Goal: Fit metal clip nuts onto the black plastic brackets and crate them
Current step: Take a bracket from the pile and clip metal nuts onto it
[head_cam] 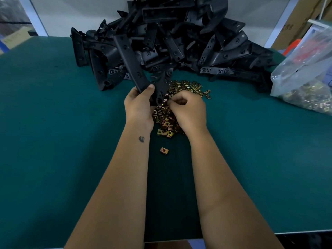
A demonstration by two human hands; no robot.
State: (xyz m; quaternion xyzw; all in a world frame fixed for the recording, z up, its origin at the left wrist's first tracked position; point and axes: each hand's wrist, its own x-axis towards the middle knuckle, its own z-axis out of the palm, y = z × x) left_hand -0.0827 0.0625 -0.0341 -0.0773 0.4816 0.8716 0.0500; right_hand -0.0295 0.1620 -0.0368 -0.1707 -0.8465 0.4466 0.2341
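My left hand grips a long black plastic bracket by its near end, thumb on top, with the bracket slanting up and away. My right hand has its fingers curled and pinches something small at the bracket's lower lug; a clip nut there is hidden by the fingers. A heap of brass-coloured clip nuts lies under and behind both hands. One stray clip nut sits alone nearer to me.
A big pile of black brackets fills the back of the green table. A clear plastic bag of clip nuts lies at the right edge. Cardboard boxes stand behind it. The table's near edge runs bottom right.
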